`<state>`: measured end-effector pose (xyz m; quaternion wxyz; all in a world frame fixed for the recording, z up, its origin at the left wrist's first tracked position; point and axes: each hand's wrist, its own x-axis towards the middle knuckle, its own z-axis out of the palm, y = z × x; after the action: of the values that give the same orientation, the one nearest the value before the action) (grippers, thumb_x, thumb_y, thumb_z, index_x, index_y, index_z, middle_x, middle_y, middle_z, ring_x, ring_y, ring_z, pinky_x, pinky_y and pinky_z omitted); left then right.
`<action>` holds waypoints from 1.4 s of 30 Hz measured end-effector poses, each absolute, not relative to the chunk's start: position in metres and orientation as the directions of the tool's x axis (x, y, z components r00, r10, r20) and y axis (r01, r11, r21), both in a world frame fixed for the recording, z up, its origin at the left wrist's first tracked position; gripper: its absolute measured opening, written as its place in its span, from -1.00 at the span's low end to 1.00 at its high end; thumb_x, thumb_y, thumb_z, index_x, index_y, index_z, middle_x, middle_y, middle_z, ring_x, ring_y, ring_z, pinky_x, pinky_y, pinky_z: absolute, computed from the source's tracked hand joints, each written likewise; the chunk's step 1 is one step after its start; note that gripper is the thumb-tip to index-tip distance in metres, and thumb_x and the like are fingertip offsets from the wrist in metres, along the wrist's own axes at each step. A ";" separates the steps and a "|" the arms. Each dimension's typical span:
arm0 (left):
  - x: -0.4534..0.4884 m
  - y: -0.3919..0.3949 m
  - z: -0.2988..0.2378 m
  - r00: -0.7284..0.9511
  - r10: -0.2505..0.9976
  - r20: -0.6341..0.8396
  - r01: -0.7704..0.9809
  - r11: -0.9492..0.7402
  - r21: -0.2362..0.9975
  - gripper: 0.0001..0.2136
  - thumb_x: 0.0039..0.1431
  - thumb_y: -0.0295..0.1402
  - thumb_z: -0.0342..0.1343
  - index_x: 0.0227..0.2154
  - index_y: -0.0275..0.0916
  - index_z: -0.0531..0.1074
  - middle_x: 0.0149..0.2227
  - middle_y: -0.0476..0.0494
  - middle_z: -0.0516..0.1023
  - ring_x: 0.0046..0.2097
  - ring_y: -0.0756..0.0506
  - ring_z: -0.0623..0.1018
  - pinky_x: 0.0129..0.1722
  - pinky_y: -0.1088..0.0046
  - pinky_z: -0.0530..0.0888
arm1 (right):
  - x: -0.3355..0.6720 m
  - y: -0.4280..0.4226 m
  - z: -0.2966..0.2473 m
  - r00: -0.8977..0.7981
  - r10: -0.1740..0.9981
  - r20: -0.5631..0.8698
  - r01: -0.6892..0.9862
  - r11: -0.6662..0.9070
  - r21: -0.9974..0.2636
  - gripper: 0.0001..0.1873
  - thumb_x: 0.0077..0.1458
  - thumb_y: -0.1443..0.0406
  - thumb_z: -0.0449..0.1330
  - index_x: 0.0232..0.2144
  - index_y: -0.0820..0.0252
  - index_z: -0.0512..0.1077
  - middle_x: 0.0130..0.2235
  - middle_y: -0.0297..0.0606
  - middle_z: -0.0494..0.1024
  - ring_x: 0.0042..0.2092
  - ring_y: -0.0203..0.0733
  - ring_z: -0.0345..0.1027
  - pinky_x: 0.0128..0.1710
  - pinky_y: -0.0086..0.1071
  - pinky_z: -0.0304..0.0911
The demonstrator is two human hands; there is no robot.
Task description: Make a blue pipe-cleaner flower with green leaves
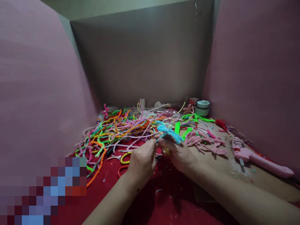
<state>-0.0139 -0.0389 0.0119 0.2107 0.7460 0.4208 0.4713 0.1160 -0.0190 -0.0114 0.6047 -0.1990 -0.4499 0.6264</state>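
A light-blue pipe cleaner flower (168, 131) is held up between my two hands, over the front of a heap of pipe cleaners (126, 125). My left hand (142, 158) is closed, its fingertips pinching the narrow blue end of the flower. From the right, my right hand (180, 154) is also closed on the flower, thumb and fingers gathered below the petals. The exact grip is partly hidden by the fingers. Bright green pipe cleaner loops (177, 127) show just behind the flower. Scissors with a yellow handle loop (125, 158) lie beside my left hand, partly covered by it.
A pink glue gun (262, 160) lies on a brown board (225, 162) at the right. Pink pipe cleaner pieces (206, 142) rest nearer the middle. A pale green lidded jar (202, 108) stands at the back. Pink side panels and a grey back panel (145, 62) enclose the red-covered table.
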 end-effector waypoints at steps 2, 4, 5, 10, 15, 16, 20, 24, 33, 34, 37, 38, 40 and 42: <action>-0.014 -0.039 0.010 0.201 0.828 0.523 0.427 -0.555 0.714 -0.90 0.10 -0.39 0.00 -0.45 -0.22 0.40 -0.52 -0.02 0.33 -0.44 0.01 0.35 -0.42 0.54 0.28 | 0.116 -0.021 -0.008 -0.178 0.930 0.323 -0.554 0.176 -0.814 -0.89 -0.08 0.31 0.26 -0.40 0.13 0.49 -0.44 -0.37 0.43 -0.43 -0.31 0.18 -0.35 -0.39 0.12; -0.014 -0.039 0.012 0.197 0.898 0.394 0.302 -0.438 0.847 -0.82 0.12 -0.33 0.00 -0.55 -0.24 0.32 -0.61 0.05 0.23 -0.57 0.08 0.24 -0.56 0.59 0.20 | 0.116 -0.022 -0.006 -0.188 0.927 0.325 -0.531 0.183 -0.827 -0.85 -0.08 0.29 0.26 -0.35 0.13 0.50 -0.45 -0.36 0.43 -0.43 -0.31 0.18 -0.37 -0.39 0.12; -0.014 -0.039 0.014 0.215 0.929 0.302 0.198 -0.344 0.918 -0.78 0.12 -0.30 0.01 -0.59 -0.25 0.27 -0.65 0.08 0.17 -0.62 0.10 0.17 -0.62 0.60 0.14 | 0.117 -0.023 -0.005 -0.207 0.926 0.314 -0.521 0.168 -0.837 -0.82 -0.07 0.27 0.25 -0.33 0.14 0.50 -0.46 -0.36 0.43 -0.46 -0.32 0.16 -0.41 -0.40 0.10; -0.015 -0.041 0.022 0.435 0.899 0.041 -0.250 0.077 0.965 -0.86 0.11 -0.29 0.06 -0.45 -0.26 0.32 -0.71 0.17 0.12 -0.72 0.16 -0.04 -0.76 0.65 -0.01 | 0.120 -0.022 -0.007 -0.303 0.902 0.306 -0.501 0.122 -0.857 -0.84 -0.03 0.26 0.22 -0.34 0.17 0.51 -0.46 -0.35 0.41 -0.48 -0.35 0.13 -0.51 -0.44 0.03; -0.022 -0.037 0.019 0.577 0.816 -0.012 -0.342 0.255 0.904 -0.94 0.12 -0.39 0.05 -0.36 -0.26 0.36 -0.69 0.18 0.13 -0.71 0.17 -0.11 -0.79 0.70 0.04 | 0.121 -0.020 -0.008 -0.315 0.870 0.380 -0.515 0.179 -0.838 -0.88 -0.03 0.28 0.21 -0.53 0.21 0.45 -0.52 -0.38 0.38 -0.43 -0.32 0.20 -0.34 -0.38 0.12; -0.022 -0.036 0.017 0.587 0.809 -0.013 -0.346 0.266 0.900 -0.94 0.12 -0.39 0.05 -0.37 -0.26 0.36 -0.69 0.18 0.12 -0.71 0.17 -0.11 -0.79 0.71 0.06 | 0.121 -0.020 -0.008 -0.315 0.871 0.377 -0.508 0.181 -0.842 -0.88 -0.03 0.28 0.21 -0.53 0.21 0.44 -0.51 -0.37 0.38 -0.41 -0.31 0.21 -0.32 -0.38 0.12; -0.022 -0.031 0.013 0.606 0.796 -0.010 -0.351 0.278 0.894 -0.91 0.11 -0.39 0.06 -0.43 -0.31 0.37 -0.70 0.17 0.10 -0.71 0.18 -0.10 -0.80 0.73 0.08 | 0.121 -0.018 -0.009 -0.306 0.870 0.387 -0.495 0.202 -0.845 -0.84 -0.02 0.28 0.20 -0.58 0.21 0.40 -0.51 -0.38 0.36 -0.41 -0.31 0.19 -0.31 -0.38 0.12; -0.021 -0.027 0.009 0.620 0.785 0.013 -0.389 0.293 0.874 -0.91 0.12 -0.43 0.04 -0.45 -0.33 0.38 -0.70 0.17 0.10 -0.72 0.18 -0.12 -0.81 0.73 0.10 | 0.122 -0.015 -0.012 -0.307 0.864 0.398 -0.482 0.220 -0.848 -0.86 -0.02 0.27 0.20 -0.55 0.20 0.42 -0.49 -0.37 0.36 -0.40 -0.30 0.19 -0.32 -0.38 0.12; -0.020 -0.025 0.004 0.615 0.788 0.011 -0.446 0.337 0.829 -0.88 0.15 -0.43 0.01 -0.42 -0.37 0.39 -0.70 0.17 0.07 -0.72 0.18 -0.15 -0.84 0.74 0.14 | 0.125 -0.013 -0.012 -0.328 0.861 0.388 -0.456 0.216 -0.864 -0.84 0.00 0.25 0.18 -0.52 0.22 0.44 -0.49 -0.36 0.38 -0.41 -0.32 0.20 -0.40 -0.42 0.11; -0.019 -0.025 0.004 0.616 0.787 0.010 -0.447 0.340 0.828 -0.88 0.15 -0.43 0.01 -0.43 -0.37 0.38 -0.70 0.17 0.07 -0.72 0.19 -0.15 -0.85 0.74 0.14 | 0.126 -0.013 -0.012 -0.331 0.860 0.388 -0.451 0.216 -0.866 -0.85 -0.01 0.25 0.18 -0.53 0.22 0.44 -0.49 -0.36 0.38 -0.42 -0.33 0.19 -0.42 -0.43 0.11; -0.018 -0.025 0.005 0.618 0.786 0.012 -0.446 0.338 0.829 -0.89 0.14 -0.43 0.02 -0.44 -0.36 0.36 -0.69 0.17 0.09 -0.73 0.18 -0.14 -0.85 0.73 0.15 | 0.127 -0.013 -0.011 -0.329 0.862 0.387 -0.437 0.224 -0.871 -0.83 -0.01 0.25 0.18 -0.55 0.23 0.43 -0.51 -0.37 0.38 -0.44 -0.34 0.17 -0.45 -0.44 0.08; -0.018 -0.025 0.005 0.615 0.789 0.012 -0.445 0.334 0.831 -0.90 0.14 -0.43 0.02 -0.44 -0.35 0.36 -0.69 0.17 0.09 -0.73 0.18 -0.14 -0.85 0.73 0.16 | 0.127 -0.012 -0.011 -0.329 0.862 0.386 -0.433 0.225 -0.873 -0.83 -0.01 0.25 0.17 -0.55 0.23 0.43 -0.51 -0.37 0.38 -0.44 -0.35 0.17 -0.46 -0.45 0.08; -0.017 -0.026 0.006 0.609 0.793 0.013 -0.439 0.324 0.838 -0.91 0.14 -0.45 0.00 -0.43 -0.34 0.36 -0.70 0.17 0.08 -0.73 0.18 -0.13 -0.85 0.73 0.16 | 0.127 -0.012 -0.011 -0.327 0.864 0.383 -0.435 0.222 -0.873 -0.85 -0.02 0.26 0.18 -0.53 0.22 0.44 -0.51 -0.38 0.38 -0.44 -0.35 0.18 -0.46 -0.45 0.07; -0.017 -0.027 0.006 0.604 0.797 0.019 -0.438 0.312 0.843 -0.91 0.15 -0.46 -0.01 -0.43 -0.33 0.36 -0.70 0.17 0.08 -0.73 0.17 -0.13 -0.85 0.73 0.15 | 0.126 -0.012 -0.012 -0.330 0.867 0.373 -0.445 0.206 -0.871 -0.87 -0.03 0.26 0.19 -0.50 0.21 0.45 -0.49 -0.38 0.40 -0.43 -0.34 0.20 -0.45 -0.45 0.08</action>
<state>-0.0172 -0.0268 0.0061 0.7832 0.4344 0.2064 0.3942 0.1265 -0.0120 -0.0118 0.5464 -0.1912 -0.5517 0.6005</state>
